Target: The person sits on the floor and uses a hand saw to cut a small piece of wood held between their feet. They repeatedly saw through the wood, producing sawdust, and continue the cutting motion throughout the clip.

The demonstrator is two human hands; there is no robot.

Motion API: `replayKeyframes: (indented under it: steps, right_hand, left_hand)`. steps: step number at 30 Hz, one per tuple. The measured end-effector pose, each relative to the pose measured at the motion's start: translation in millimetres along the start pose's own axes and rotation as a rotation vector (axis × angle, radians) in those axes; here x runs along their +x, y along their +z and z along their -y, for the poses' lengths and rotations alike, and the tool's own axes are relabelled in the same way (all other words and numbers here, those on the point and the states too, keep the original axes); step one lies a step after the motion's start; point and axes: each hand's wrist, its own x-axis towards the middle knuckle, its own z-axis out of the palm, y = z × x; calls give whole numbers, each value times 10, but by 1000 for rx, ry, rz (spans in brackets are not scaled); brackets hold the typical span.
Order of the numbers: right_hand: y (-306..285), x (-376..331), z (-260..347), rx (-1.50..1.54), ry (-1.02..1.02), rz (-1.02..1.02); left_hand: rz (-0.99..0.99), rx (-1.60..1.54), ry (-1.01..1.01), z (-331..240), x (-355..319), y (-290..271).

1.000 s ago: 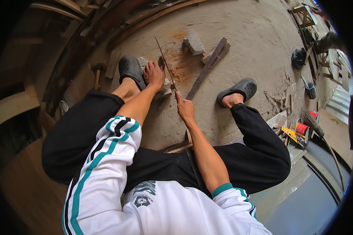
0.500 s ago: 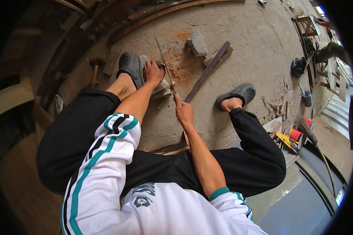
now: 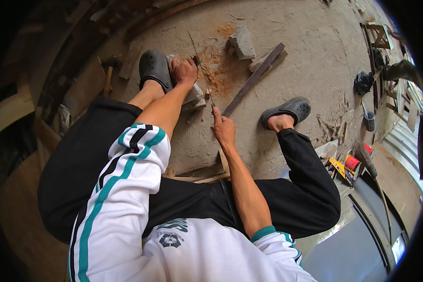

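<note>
In my right hand (image 3: pixel 224 128) I grip the handle end of a saw (image 3: pixel 202 70), its thin blade seen edge-on and pointing away from me. My left hand (image 3: pixel 184 71) is closed around a dark piece of wood (image 3: pixel 196 60), pressed down over a grey block (image 3: pixel 192 95); most of the piece is hidden under my fingers. The blade passes close beside its end; whether they touch I cannot tell. My left foot in a grey clog (image 3: pixel 153 70) rests against the block. Orange sawdust (image 3: pixel 217 76) lies on the ground just right of the blade.
A long dark wood strip (image 3: pixel 254 79) leans across a short board right of the sawdust. Beyond stands a concrete chunk (image 3: pixel 242 43). My right clog (image 3: pixel 289 113) is planted right. A hammer (image 3: pixel 109 77) lies left; a broom (image 3: pixel 367 162) and red can (image 3: pixel 351 162) stand right.
The view has shifted a little, so the ground sits higher in the picture. My left hand has moved slightly away from me, and my right hand and saw show slightly farther up.
</note>
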Motion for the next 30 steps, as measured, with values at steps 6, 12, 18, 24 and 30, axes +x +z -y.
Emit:
replayKeyframes:
  steps: [6,12,18,24,30]
  right_hand:
    - [-56,15,-60,15,43,7]
    - [-125,56,-44,4,97,50]
    - [-287,102,-89,63,134,67]
    - [-453,34,-275,70,165,-55]
    - [-539,-10,-323,99,218,-109]
  left_hand:
    - [114,39,-9,-64,-16,42]
    - [-52,29,1,-81,-89,88]
    - [-45,-144,-24,-12,-42,93]
    - [-223,-194,258,-260,-409,-190]
    - [527,153,689,-301,-1187,-262]
